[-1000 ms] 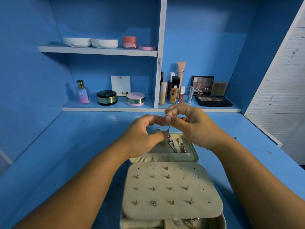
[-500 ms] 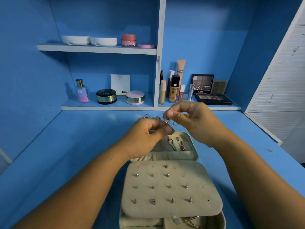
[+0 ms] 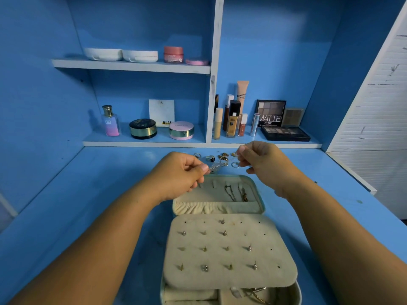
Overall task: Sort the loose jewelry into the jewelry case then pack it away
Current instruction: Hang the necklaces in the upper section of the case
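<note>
An open cream jewelry case [image 3: 220, 209] lies on the blue desk in front of me. Its padded earring flap [image 3: 229, 249] holds several studs, and two chains [image 3: 236, 192] hang in the lid pocket. My left hand [image 3: 178, 175] pinches one end of a sparkly silver chain piece [image 3: 217, 167] above the lid. My right hand [image 3: 262, 164] is pinched shut further right; whether it holds the other end is unclear. Loose rings and gold pieces [image 3: 217, 158] lie on the desk behind the case.
A low shelf at the back carries a perfume bottle [image 3: 110, 122], compacts [image 3: 143, 128], foundation tubes [image 3: 233, 119] and eyeshadow palettes [image 3: 284, 133]. An upper shelf [image 3: 132, 66] holds white dishes and a pink jar. A white slatted panel [image 3: 374, 119] stands on the right.
My hands have moved apart and lower, left hand drawing left, right hand drawing right. The loose jewelry behind them has come into sight.
</note>
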`<state>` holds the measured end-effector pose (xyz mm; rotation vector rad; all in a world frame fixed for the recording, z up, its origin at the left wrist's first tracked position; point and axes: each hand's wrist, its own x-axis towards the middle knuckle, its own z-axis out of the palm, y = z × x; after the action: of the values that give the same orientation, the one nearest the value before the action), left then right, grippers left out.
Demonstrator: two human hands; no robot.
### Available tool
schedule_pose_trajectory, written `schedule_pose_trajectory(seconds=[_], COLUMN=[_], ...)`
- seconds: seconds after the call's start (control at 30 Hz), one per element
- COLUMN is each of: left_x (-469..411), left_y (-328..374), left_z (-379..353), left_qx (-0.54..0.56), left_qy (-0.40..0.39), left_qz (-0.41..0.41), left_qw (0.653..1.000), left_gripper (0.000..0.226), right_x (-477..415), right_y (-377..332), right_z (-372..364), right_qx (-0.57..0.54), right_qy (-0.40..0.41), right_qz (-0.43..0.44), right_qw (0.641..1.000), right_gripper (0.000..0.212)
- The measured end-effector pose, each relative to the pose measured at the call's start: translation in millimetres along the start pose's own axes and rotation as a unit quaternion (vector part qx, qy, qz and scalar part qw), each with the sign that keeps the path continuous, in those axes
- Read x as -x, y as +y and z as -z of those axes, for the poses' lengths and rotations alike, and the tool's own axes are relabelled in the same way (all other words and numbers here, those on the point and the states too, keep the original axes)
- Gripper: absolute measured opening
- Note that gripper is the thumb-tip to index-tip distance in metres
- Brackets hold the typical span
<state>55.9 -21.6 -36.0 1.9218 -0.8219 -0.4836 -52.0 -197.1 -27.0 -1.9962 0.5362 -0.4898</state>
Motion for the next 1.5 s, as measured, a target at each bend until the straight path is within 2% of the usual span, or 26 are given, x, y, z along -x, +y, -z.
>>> schedule_pose_trajectory(seconds=[0.13,0.27,0.37,0.57,0.87,1.03,1.2,1.5], left_x=[-1,-1,-3,-5,-2,2,7,12], left_y=[-3,-3,-7,-10,-13,-7,-2,4], left_z=[3,6,9,10,9,11,10,8], left_qx=[-0.051,-0.121,-0.168,-0.208,-0.296,-0.332,-0.341,-0.272], left_qy=[0.037,0.05,0.07,0.083,0.092,0.057,-0.023,-0.091], left_qz=[-0.02,-0.043,-0.053,-0.065,-0.083,-0.094,-0.091,-0.07], left_qw=[0.998,0.99,0.982,0.973,0.947,0.937,0.936,0.955], left_gripper=[0.015,0.017,0.016,0.014,0.018,0.017,0.014,0.018], right_x=[-1,0,1,1,0,2,3,10], right_y=[1,4,6,9,12,8,8,1], right_z=[1,0,-2,-7,-17,-18,-13,-6], right_qx=[0.009,0.119,0.162,0.265,0.341,0.347,0.343,0.308], right_qy=[-0.001,0.003,-0.027,-0.063,-0.057,-0.077,-0.099,-0.149], right_qz=[0.001,0.035,0.052,0.106,0.192,0.197,0.188,0.176], right_qw=[1.0,0.992,0.985,0.956,0.919,0.914,0.915,0.923], right_gripper=[0.025,0.025,0.018,0.004,0.007,0.009,0.011,0.003])
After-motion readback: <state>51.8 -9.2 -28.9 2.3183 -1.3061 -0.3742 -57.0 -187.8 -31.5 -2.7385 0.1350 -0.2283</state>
